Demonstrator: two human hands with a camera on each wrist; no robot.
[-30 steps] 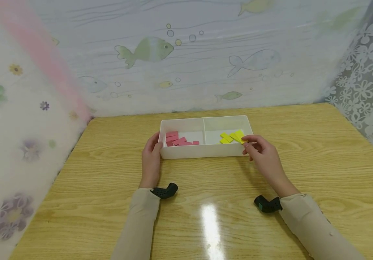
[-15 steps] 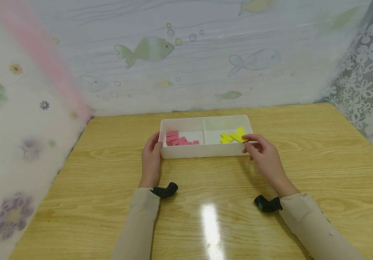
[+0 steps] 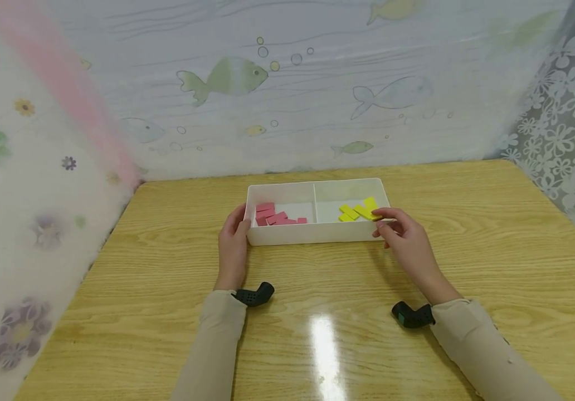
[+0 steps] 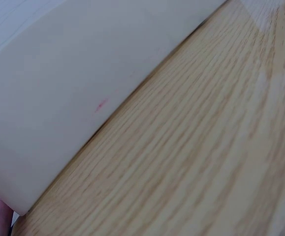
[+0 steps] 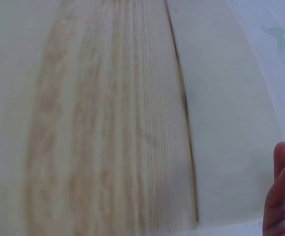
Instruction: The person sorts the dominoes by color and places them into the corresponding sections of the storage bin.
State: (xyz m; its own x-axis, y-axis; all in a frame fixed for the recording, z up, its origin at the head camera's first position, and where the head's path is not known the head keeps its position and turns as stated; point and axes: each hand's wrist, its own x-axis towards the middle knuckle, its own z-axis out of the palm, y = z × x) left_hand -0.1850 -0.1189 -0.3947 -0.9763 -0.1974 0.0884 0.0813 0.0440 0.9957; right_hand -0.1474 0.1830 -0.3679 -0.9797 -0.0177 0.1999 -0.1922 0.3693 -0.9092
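Observation:
A white two-compartment box (image 3: 287, 234) rests on the wooden table. My left hand (image 3: 232, 242) grips its left end, thumb at the front corner and fingers along the side wall; in the left wrist view a bit of the fingers (image 4: 0, 219) shows past the box's edge. Several pink rectangular pieces (image 3: 278, 217) lie in the left compartment. The right one holds several yellow rectangular pieces (image 3: 349, 211). At the right front corner, my right hand (image 3: 408, 239) pinches a yellow piece (image 3: 374, 216) between thumb and index finger, close over the rim. Fingertips hide part of that piece.
The wooden table (image 3: 317, 284) extends around the box on every side. Behind it hangs a pale covering printed with fish (image 3: 237, 76). Lace-patterned cloth (image 3: 563, 128) lines the right side. Black wrist cameras (image 3: 254, 294) are worn on both arms.
The yellow pieces by my right fingertips have shifted: one now lies farther back, and the pinched one sits flatter at the rim. The left hand and the box stay in place.

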